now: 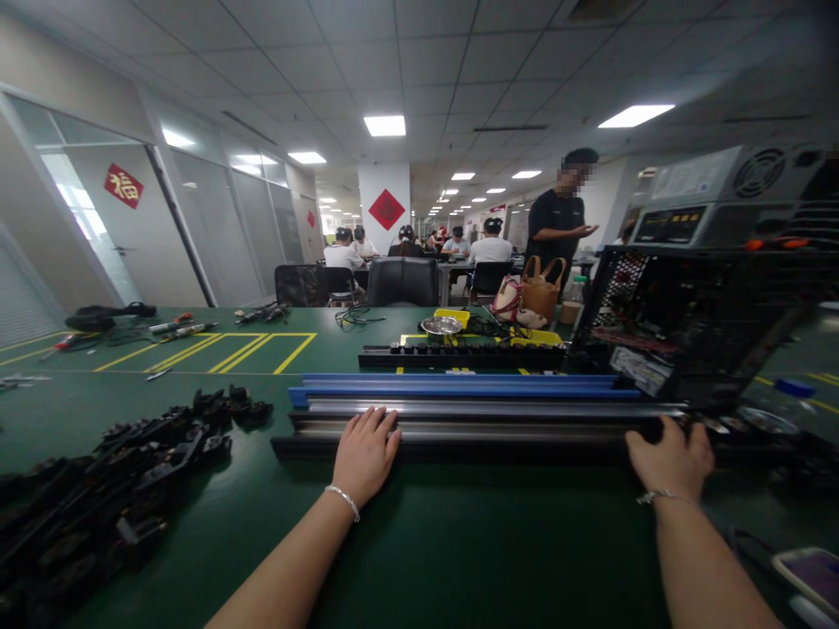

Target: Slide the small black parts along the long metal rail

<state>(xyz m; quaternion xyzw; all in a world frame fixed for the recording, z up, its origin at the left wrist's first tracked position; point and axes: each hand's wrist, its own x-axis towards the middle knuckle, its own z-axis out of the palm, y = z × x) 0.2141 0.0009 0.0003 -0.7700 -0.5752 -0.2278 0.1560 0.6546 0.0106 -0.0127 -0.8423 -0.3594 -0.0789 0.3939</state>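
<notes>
Through the head camera, I have two bare hands at a row of long rails on a green table [472, 559]. The front black rail [498, 450] lies crosswise to the forearms, its long axis running left to right, with a blue rail [459, 390] parallel beyond it.

My left hand [364, 456] is nearer the front rail's left end, fingers laid across its top toward the rail behind, extended rather than clenched. My right hand [675, 463] is well apart toward the other end, thumb and fingers bent at the rail; I cannot tell whether they grasp it, and dark clutter obscures that end. The front rail thus lies under the left fingers and spans the gap between the hands.

A pile of black parts [131, 472] sits to the left; a computer case [609, 306] stands beyond the right hand.
</notes>
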